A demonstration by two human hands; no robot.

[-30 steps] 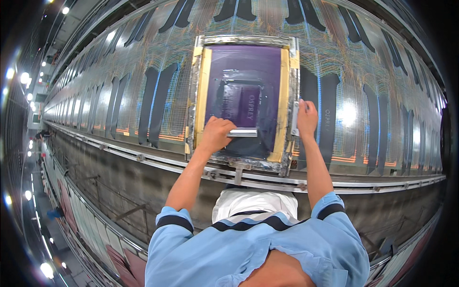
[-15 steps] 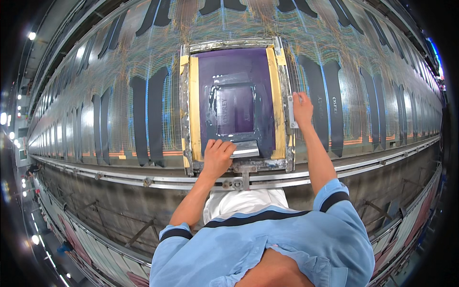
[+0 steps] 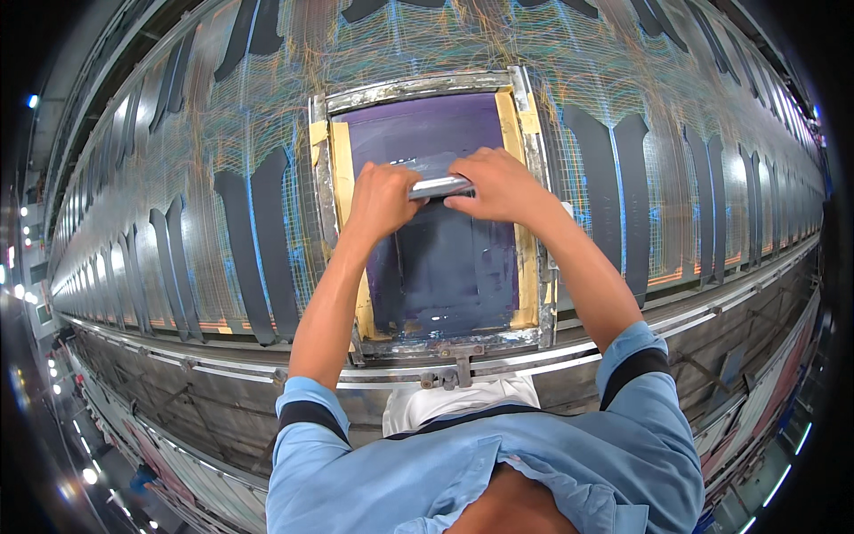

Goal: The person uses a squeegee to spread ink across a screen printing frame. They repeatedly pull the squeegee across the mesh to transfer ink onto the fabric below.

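Observation:
Both my hands grip a metal-handled squeegee [image 3: 439,187] across the upper middle of a screen printing frame. My left hand [image 3: 386,198] wraps its left end, my right hand [image 3: 495,184] its right end. Under it lies the dark purple mesh [image 3: 454,276], smeared with dark wet ink on the part nearer me. The screen frame [image 3: 543,307] is worn metal, with yellow tape [image 3: 342,173] along the inner sides. The squeegee's lower edge is partly hidden by my fingers.
The frame lies on a long printing table [image 3: 142,205] with rows of dark cut pieces [image 3: 587,178] and coloured guide lines. A metal rail [image 3: 578,354] runs along the near edge, with a bracket [image 3: 463,367] against it at the frame.
My right hand has left the frame's right-side handle and taken hold of the squeegee. The squeegee has moved away from me, up the screen, and dark ink now covers the near part.

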